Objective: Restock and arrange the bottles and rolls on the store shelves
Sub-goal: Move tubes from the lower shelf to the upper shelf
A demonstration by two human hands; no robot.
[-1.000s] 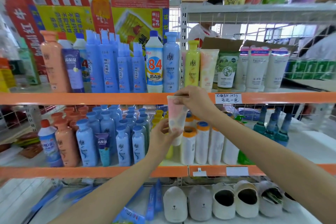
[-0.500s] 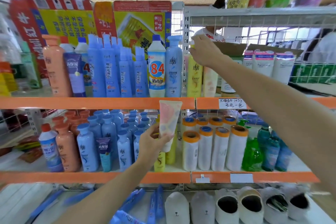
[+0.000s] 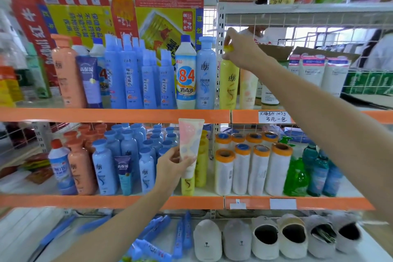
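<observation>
Left hand (image 3: 170,168), just left of the frame's centre, grips a pastel pink-and-blue plastic tube (image 3: 190,144) by its lower end, thumb on the near side and fingers curled behind it. That tube stands upright with its flat crimped end at the top, reaching the orange front edge of the upper shelf (image 3: 114,115), in front of the yellow bottles on the middle shelf (image 3: 201,161).

Right hand (image 3: 241,50), in the upper middle of the frame, is closed over the cap of a tall yellow plastic bottle (image 3: 228,85), fingertips pinching the yellow top. This bottle stands upright on the upper shelf, just right of a pale blue bottle with a round cap (image 3: 205,74) and a white bottle labelled 84 (image 3: 185,74). A pale peach tube (image 3: 247,89) stands right beside the yellow bottle, partly behind the forearm.

Lower right of centre, white rolls with orange and blue ends (image 3: 253,168) stand upright in two rows on the middle shelf, next to green and teal pump bottles (image 3: 306,174). Left of centre, light blue bottles (image 3: 127,155) and orange bottles (image 3: 81,168) crowd the same shelf. Along the bottom, grey and white slippers (image 3: 265,238) lie in a row.
</observation>
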